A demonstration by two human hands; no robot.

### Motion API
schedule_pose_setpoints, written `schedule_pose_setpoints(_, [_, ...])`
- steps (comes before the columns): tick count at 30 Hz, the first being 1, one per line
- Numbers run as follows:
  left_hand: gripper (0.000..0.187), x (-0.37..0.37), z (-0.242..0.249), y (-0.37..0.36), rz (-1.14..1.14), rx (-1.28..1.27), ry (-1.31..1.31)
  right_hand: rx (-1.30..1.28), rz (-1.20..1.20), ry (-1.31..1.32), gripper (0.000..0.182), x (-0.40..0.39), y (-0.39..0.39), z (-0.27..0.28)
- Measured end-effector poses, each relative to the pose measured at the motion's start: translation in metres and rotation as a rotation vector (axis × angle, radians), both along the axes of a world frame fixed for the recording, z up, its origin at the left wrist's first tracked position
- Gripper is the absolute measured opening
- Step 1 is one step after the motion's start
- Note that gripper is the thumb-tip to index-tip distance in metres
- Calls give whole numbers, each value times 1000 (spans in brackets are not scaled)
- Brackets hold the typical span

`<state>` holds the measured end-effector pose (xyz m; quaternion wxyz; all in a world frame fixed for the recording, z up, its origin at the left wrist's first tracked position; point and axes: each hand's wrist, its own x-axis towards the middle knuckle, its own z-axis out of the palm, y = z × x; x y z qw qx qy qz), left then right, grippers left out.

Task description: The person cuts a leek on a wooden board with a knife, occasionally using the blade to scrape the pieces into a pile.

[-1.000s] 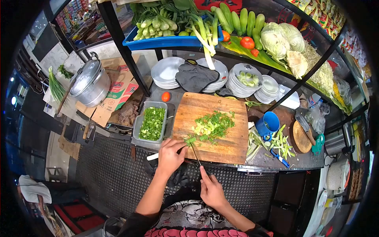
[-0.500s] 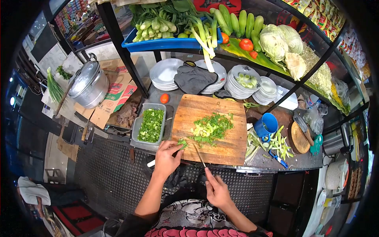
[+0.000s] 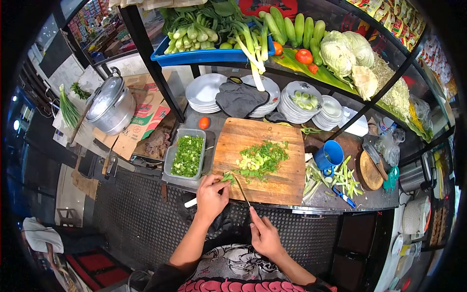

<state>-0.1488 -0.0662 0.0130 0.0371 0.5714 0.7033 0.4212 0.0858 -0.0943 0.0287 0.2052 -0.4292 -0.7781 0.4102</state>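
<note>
My left hand (image 3: 211, 197) is closed around a leek, its green leaves (image 3: 227, 177) poking out over the front left of the wooden cutting board (image 3: 289, 190). A white stalk end (image 3: 190, 203) sticks out on the hand's other side, in line with the leaves. In my right hand (image 3: 266, 232) is a knife (image 3: 242, 190), its blade angled over the board's front edge close to the leaves. Chopped greens (image 3: 262, 160) lie in a loose pile mid-board. Left of the board, a clear plastic container (image 3: 168, 163) holds more chopped greens (image 3: 187, 155).
A tomato (image 3: 204, 122) and stacked plates (image 3: 206, 92) stand behind. To the right are a blue mug (image 3: 329, 155), trimmings (image 3: 346, 180), a peeler (image 3: 344, 196) and another knife (image 3: 374, 155). A blue tray (image 3: 209, 56) of vegetables sits above; a lidded pot (image 3: 112, 109) stands left.
The knife blade has shifted slightly left, nearer the leaves in my left hand. My right hand has moved a little left with it. The chopped pile looks the same.
</note>
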Motion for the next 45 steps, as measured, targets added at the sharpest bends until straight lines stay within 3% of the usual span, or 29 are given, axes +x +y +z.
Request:
schedule_pose_setpoints(4, [26, -2, 2, 1, 19, -14, -96, 36, 32, 7, 66, -4, 5, 2])
schedule_pose_setpoints(7, [30, 3, 9, 3, 102, 9, -14, 29, 21, -18, 66, -4, 10, 6])
schedule_pose_setpoints(16, [36, 1, 13, -4, 47, -136, 75, 15, 7, -28, 65, 8, 12, 9])
schedule_pose_setpoints(31, [21, -5, 5, 2, -141, -1, 28, 74, 91, -83, 71, 0, 17, 0])
schedule_pose_setpoints(45, [13, 1, -1, 3, -61, 16, 80, 97, 87, -93, 72, -4, 16, -5])
